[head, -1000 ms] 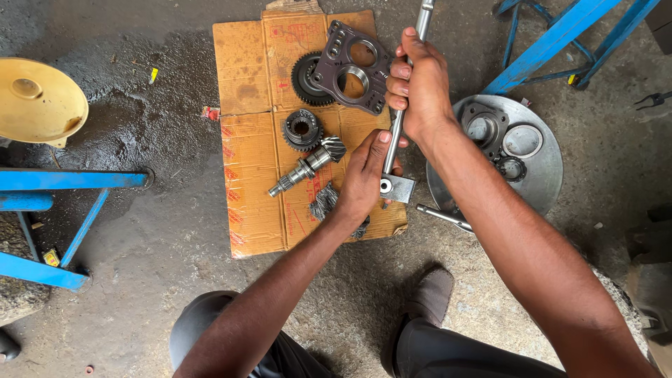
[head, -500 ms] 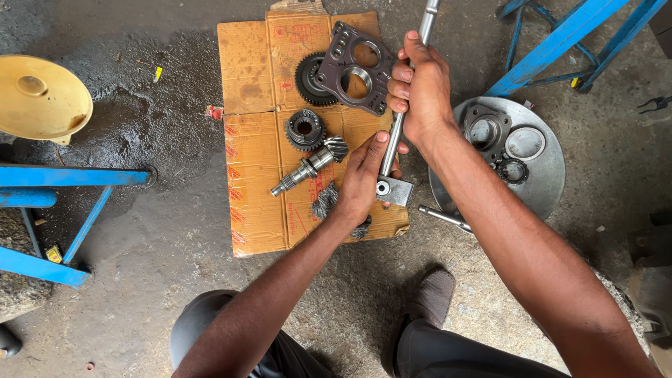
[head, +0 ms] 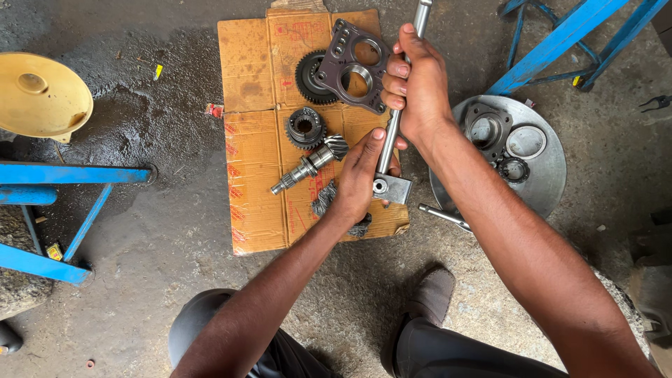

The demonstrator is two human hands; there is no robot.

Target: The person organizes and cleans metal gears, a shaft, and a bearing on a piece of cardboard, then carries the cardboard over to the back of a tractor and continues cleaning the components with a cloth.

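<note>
A long steel rod [head: 421,12] with a square block end [head: 392,189] stands over a flattened cardboard sheet [head: 252,140]. My right hand [head: 418,84] grips the rod high up. My left hand [head: 360,175] holds its lower part, just above the block. On the cardboard lie a pinion shaft [head: 311,162], a small gear [head: 305,127], a large dark gear [head: 308,78] and a two-hole bearing plate [head: 353,59]. A dark rag [head: 323,199] sits partly under my left hand.
A round metal cover plate [head: 553,175] with rings and a bearing lies at right, a loose steel pin [head: 442,215] beside it. Blue steel frames [head: 70,173] stand left and top right [head: 560,38]. A yellow dish [head: 38,98] is far left. My shoe [head: 430,297] rests below.
Both hands keep hold of the rod. The view has shifted slightly; the rod and hands sit about where they were.
</note>
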